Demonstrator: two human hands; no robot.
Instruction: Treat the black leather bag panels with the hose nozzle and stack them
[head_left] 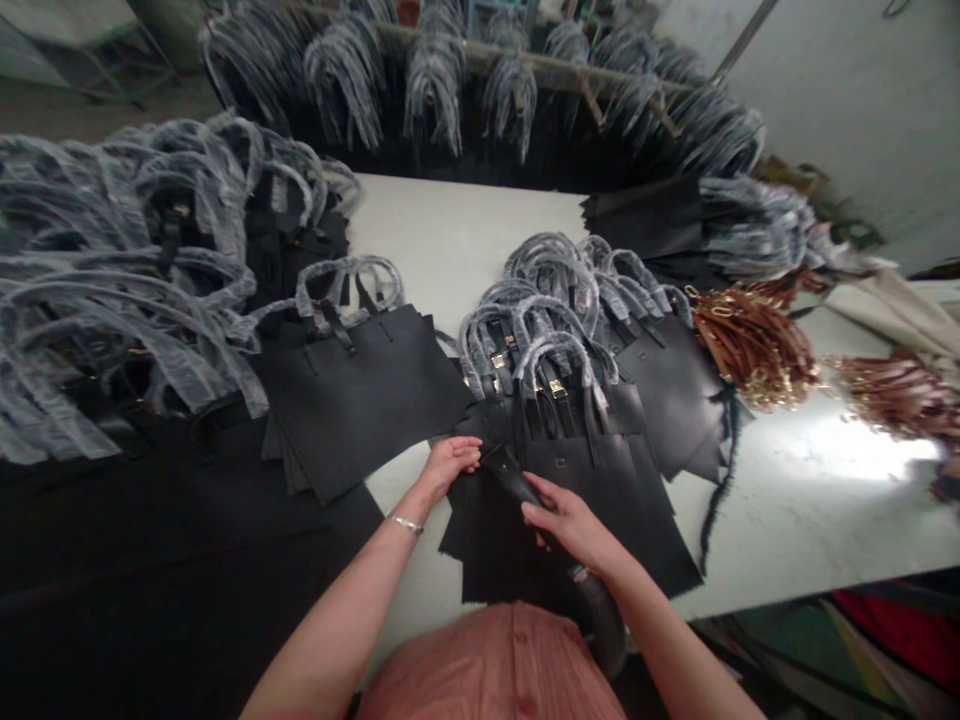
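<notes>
My right hand (pixel 566 520) is closed around a black bag handle (pixel 514 482), which runs from its flat tab down towards my body. My left hand (pixel 450 465) has its fingers pinched together at the tab's upper end. Both hands are above a stack of black leather bag panels (pixel 611 500) on the table. Plastic-wrapped handles (pixel 559 350) with gold buckles are attached at the top of these panels. Left of my left hand lies another pile of black panels (pixel 360 400) with wrapped handles.
A large heap of wrapped handles (pixel 127 270) covers the table's left side. More hang from a rack (pixel 480 50) behind the white table (pixel 465 220). Brown straps with gold clasps (pixel 754 345) lie at the right, near a black panel stack (pixel 645 215).
</notes>
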